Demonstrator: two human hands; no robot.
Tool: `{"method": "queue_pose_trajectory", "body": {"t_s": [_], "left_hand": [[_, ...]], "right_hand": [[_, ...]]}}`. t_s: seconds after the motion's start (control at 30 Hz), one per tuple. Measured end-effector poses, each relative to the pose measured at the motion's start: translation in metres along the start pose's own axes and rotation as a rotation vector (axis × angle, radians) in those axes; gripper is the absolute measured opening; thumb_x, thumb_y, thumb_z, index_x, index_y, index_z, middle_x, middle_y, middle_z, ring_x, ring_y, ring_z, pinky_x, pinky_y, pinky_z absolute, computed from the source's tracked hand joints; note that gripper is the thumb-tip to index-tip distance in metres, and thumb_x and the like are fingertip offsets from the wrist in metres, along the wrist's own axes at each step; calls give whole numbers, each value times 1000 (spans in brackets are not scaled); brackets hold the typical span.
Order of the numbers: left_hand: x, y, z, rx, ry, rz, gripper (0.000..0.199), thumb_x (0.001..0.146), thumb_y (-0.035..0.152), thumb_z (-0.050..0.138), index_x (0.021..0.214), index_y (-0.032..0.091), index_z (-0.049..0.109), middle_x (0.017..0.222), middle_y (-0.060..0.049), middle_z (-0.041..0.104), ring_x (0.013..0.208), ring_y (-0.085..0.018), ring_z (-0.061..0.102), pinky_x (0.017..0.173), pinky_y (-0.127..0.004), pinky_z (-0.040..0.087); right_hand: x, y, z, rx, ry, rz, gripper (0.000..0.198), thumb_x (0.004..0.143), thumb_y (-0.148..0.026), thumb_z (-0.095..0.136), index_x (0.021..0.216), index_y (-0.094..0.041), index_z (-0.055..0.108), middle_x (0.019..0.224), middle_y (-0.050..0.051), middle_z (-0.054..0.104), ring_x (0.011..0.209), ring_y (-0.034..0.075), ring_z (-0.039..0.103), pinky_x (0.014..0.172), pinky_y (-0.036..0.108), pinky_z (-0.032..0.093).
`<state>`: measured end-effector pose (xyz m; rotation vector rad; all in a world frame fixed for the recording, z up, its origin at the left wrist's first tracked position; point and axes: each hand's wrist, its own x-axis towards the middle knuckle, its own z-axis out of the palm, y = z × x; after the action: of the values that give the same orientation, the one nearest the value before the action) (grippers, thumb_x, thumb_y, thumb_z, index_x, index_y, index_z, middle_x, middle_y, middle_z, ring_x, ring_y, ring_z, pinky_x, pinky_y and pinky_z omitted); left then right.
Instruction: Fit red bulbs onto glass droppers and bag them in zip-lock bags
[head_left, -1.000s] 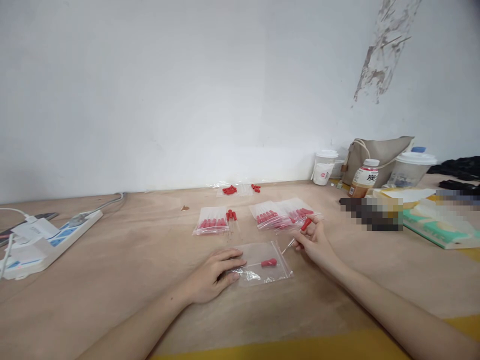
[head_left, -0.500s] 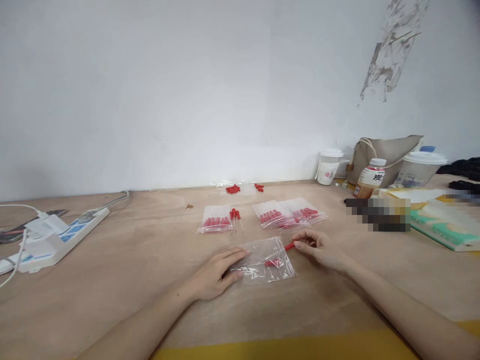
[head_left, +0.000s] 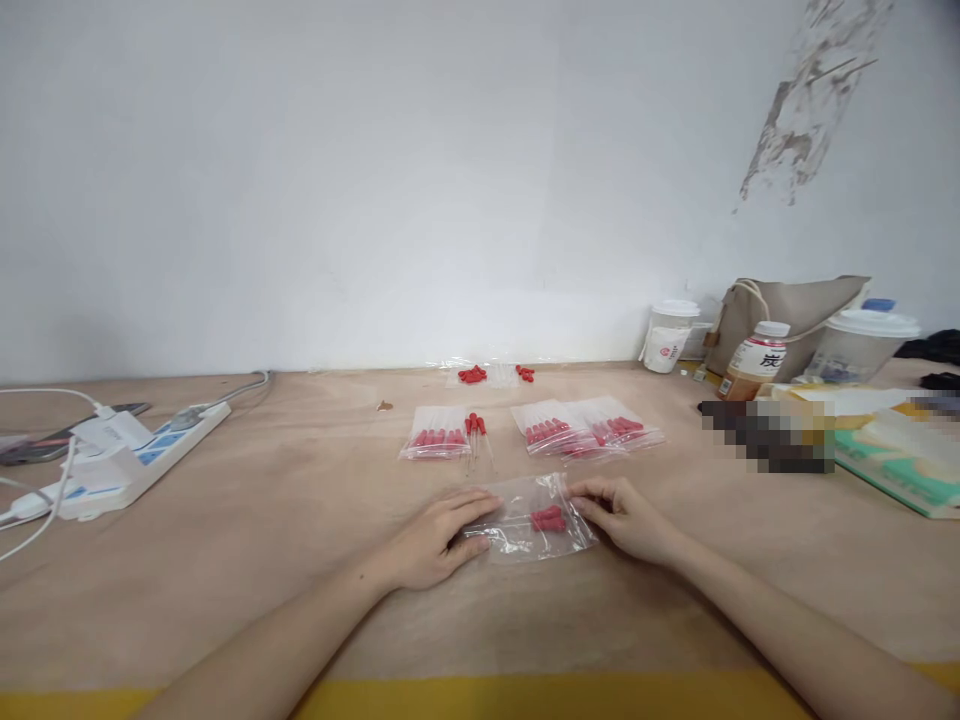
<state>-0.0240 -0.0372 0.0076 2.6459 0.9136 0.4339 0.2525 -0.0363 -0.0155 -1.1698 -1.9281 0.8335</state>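
A clear zip-lock bag [head_left: 514, 543] lies on the table between my hands, with a few red-handled needle tools [head_left: 548, 519] inside. My left hand [head_left: 442, 540] holds the bag's left end, thumb and fingers resting on the plastic. At the bag's right edge, by the opening, the thumb and fingertips of my right hand [head_left: 626, 515] are closed on the plastic. Beyond the bag, several loose red-handled needle tools [head_left: 476, 428] lie with their thin shafts toward me. To their left is a filled bag [head_left: 436, 438]; more filled bags [head_left: 551, 430] overlap on the right.
Red pieces [head_left: 472, 375] in clear plastic lie by the wall. A white power strip [head_left: 161, 455] with cables is at left. On the right stand a lidded cup [head_left: 667, 338], a drink bottle [head_left: 756, 362], a grey bag [head_left: 787, 318] and a green-white pack [head_left: 900, 455].
The red-handled needle tool in my right hand has gone into the bag beside the others. My right hand now touches the bag's edge. My left hand stays put; the view shifts slightly.
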Motion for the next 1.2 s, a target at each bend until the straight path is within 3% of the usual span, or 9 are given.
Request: {"method": "queue_pose_trajectory", "body": {"t_s": [0.07, 0.2, 0.27, 0.5, 0.67, 0.83, 0.93, 1.0, 1.2], "left_hand": [[0, 0, 0, -4, -12, 4, 39, 88, 32, 41, 126, 27, 40, 130, -3, 42, 119, -18, 37, 100, -34, 29], [0, -2, 1, -5, -14, 10, 37, 88, 30, 41, 125, 27, 41, 131, -2, 41, 120, -18, 36, 100, -36, 29], [0, -2, 1, -7, -17, 13, 38, 88, 31, 40, 125, 28, 41, 131, -3, 41, 120, -19, 36, 100, -37, 29], [0, 0, -1, -21, -5, 38, 36, 88, 30, 40, 124, 26, 44, 130, -3, 42, 120, -20, 36, 100, -36, 30], [0, 0, -3, -27, -3, 31, 36, 88, 30, 42, 123, 27, 45, 129, -3, 43, 119, -20, 37, 99, -37, 30], [-1, -2, -2, -22, -15, 16, 36, 88, 31, 41, 124, 27, 44, 130, -3, 42, 119, -19, 36, 100, -36, 30], [-1, -3, -1, -23, -14, 7, 36, 88, 32, 41, 124, 28, 44, 131, -3, 42, 120, -20, 36, 100, -38, 30], [-1, -4, 0, -27, -14, 6, 37, 88, 32, 41, 124, 28, 43, 131, -3, 41, 120, -21, 36, 99, -39, 30], [0, -3, 1, -26, -6, -2, 36, 88, 31, 41, 124, 29, 43, 131, -2, 41, 120, -21, 35, 100, -40, 30]], "right_hand": [[2, -3, -8, 10, -2, 19, 27, 76, -36, 49, 85, -16, 64, 79, 5, 66, 73, 18, 58, 64, 28, 44], [22, -17, -17, -183, 224, -28, 20, 74, -32, 50, 73, -15, 60, 67, 3, 62, 58, 13, 53, 53, 23, 40], [42, -28, -14, -289, 232, -39, 14, 73, -28, 51, 73, -16, 58, 67, 2, 62, 59, 12, 54, 55, 23, 40], [127, -48, 48, -468, 130, 254, 29, 66, -21, 57, 94, -12, 54, 93, 13, 62, 85, 21, 57, 66, 25, 42], [152, -49, 74, -473, 97, 386, 34, 66, -16, 56, 99, -8, 51, 98, 21, 59, 89, 29, 57, 66, 31, 42], [129, -57, 35, -418, 120, 348, 43, 71, -16, 50, 112, -7, 38, 90, 17, 60, 79, 23, 59, 62, 27, 43], [96, -49, -4, -351, 150, 284, 49, 75, -17, 42, 121, -10, 27, 75, 7, 59, 61, 15, 58, 54, 23, 43], [71, -35, -21, -101, 201, 225, 59, 75, -20, 40, 127, -13, 12, 58, -4, 51, 42, 12, 50, 42, 22, 41], [24, 13, -16, 269, 580, 145, 64, 70, -33, 53, 122, -20, 17, 59, -9, 45, 42, 11, 49, 42, 24, 46]]}}
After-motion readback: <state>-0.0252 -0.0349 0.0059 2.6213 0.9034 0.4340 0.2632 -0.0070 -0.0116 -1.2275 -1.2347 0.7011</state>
